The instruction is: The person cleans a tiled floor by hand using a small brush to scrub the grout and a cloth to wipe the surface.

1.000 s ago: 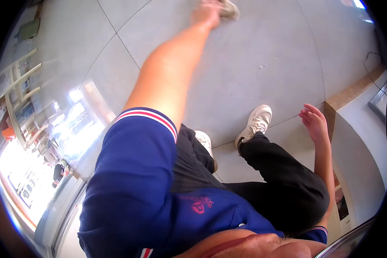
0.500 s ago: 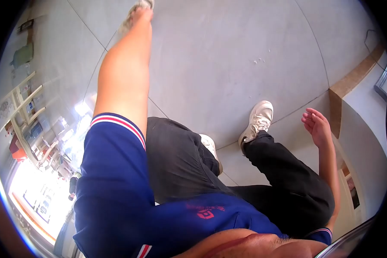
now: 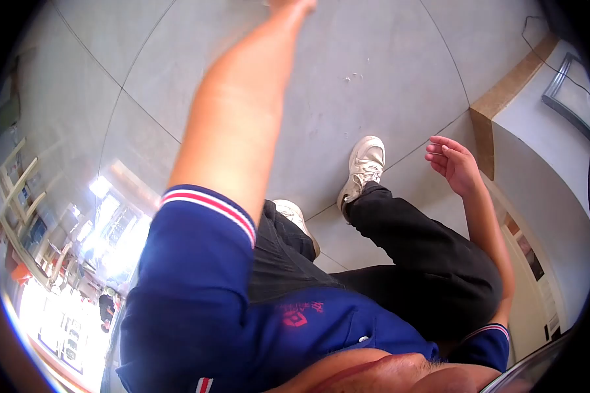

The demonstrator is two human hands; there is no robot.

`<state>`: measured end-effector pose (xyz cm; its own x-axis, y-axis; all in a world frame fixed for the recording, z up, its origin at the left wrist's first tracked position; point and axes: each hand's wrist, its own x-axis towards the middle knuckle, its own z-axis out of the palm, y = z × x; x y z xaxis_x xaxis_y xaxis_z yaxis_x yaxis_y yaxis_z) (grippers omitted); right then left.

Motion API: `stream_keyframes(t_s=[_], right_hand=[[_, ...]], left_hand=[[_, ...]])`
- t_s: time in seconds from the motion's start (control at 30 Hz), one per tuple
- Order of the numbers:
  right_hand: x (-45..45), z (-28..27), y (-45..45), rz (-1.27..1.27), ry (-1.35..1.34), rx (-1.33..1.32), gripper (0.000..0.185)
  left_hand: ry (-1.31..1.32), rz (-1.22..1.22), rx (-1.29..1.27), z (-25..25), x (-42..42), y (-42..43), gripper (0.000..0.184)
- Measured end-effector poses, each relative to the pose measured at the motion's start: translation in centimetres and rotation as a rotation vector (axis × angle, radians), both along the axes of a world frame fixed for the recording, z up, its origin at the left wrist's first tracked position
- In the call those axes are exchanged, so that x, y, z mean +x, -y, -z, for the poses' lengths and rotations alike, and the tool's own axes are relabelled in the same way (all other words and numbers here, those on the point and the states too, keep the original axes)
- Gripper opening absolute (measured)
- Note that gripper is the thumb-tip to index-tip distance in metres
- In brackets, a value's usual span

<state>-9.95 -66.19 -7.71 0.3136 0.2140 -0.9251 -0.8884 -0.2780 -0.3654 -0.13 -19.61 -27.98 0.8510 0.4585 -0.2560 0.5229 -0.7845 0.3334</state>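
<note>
My left arm stretches forward over the grey tiled floor (image 3: 328, 111). At the top edge, my left hand (image 3: 294, 4) is mostly cut off by the frame, so its fingers and anything in them cannot be made out. On the right, my right hand (image 3: 453, 165) hangs in the air beside my black-trousered knee. Its fingers are slightly curled and apart, with nothing in them. Small white bits (image 3: 354, 78) lie scattered on the floor beyond my white shoe (image 3: 364, 169).
A curved white structure (image 3: 537, 164) with a brown base edge stands at the right, with a framed panel (image 3: 564, 88) and a thin cable. Pale wooden chair-like furniture (image 3: 19, 190) is at the far left. A distant person (image 3: 106, 308) shows near the bright area.
My left arm swung left, then back right; the pale cloth seen in that hand earlier is now almost wholly out of frame. My right hand keeps its pose while the view shifts.
</note>
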Motion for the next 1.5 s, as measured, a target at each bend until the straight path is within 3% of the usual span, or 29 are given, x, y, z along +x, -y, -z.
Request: stream_keyframes(t_s=[0.23,0.27,0.3,0.37,0.43,0.5,0.57,0.63,0.73,0.8,0.87,0.9,0.93,1.07,1.17,1.27,1.33,1.47,1.5], right_hand=[[0.3,0.6,-1.3,-0.020,0.057,0.073,0.032],[0.5,0.2,-1.9,-0.037,0.073,0.083,0.033],[0.5,-0.2,-2.3,-0.048,0.094,0.093,0.033],[0.9,-0.3,-2.8,-0.048,0.117,0.123,0.034],[0.9,-0.4,-3.0,-0.037,0.102,0.127,0.034],[0.4,0.1,-2.8,-0.031,0.087,0.096,0.033],[1.8,1.1,-4.5,-0.068,0.124,0.095,0.033],[2.1,1.0,-7.0,-0.129,0.147,0.130,0.032],[2.1,1.8,-10.6,-0.215,0.175,0.172,0.032],[2.3,3.0,-12.1,-0.241,0.183,0.192,0.032],[1.9,4.2,-13.7,-0.260,0.166,0.213,0.033],[1.3,4.3,-14.7,-0.280,0.166,0.202,0.033],[1.0,4.2,-15.6,-0.302,0.175,0.189,0.032],[1.0,6.0,-16.3,-0.303,0.183,0.187,0.031],[0.6,5.7,-16.7,-0.317,0.167,0.220,0.031],[-0.1,5.9,-16.6,-0.314,0.125,0.191,0.030],[-0.5,6.6,-16.1,-0.311,0.097,0.154,0.029],[-0.6,6.4,-15.3,-0.339,0.114,0.136,0.029],[-0.8,6.5,-14.7,-0.337,0.109,0.132,0.030]], left_hand=[[0.316,0.141,-0.359,-5.3,-7.0,14.9,0.023],[0.289,0.156,-0.527,-6.5,-7.7,14.7,0.020],[0.021,0.147,-0.880,-8.7,-7.5,13.4,0.022],[0.114,0.231,-1.146,-6.3,-8.6,10.1,0.026],[0.599,0.517,-0.623,-2.2,-10.3,4.3,0.031],[-0.040,-0.120,-0.553,-11.8,-10.6,-0.7,0.047],[0.157,0.073,-0.283,-12.0,-13.0,-4.9,0.058],[0.102,0.080,0.179,-12.3,-16.9,-6.8,0.061],[-0.402,0.073,0.345,-14.8,-23.2,-6.1,0.032],[-0.588,-0.026,0.379,-8.7,-30.5,-9.2,0.029],[-0.832,0.134,0.320,-5.1,-37.9,-8.8,0.026],[-0.973,0.440,0.273,-5.9,-39.7,-5.7,0.025],[-1.082,0.366,0.141,-6.0,-39.9,-2.2,0.021],[-1.053,0.293,-0.174,-5.9,-41.2,6.4,0.023],[-1.061,0.185,-0.214,-6.0,-42.4,7.6,0.021],[-0.924,0.258,-0.306,-5.3,-43.0,9.9,0.017],[-0.585,0.426,-0.347,-4.4,-42.5,14.7,0.009],[-0.088,0.337,-0.445,-4.3,-38.5,22.5,0.022],[-0.145,0.378,-0.482,-5.6,-37.3,22.7,0.024]])
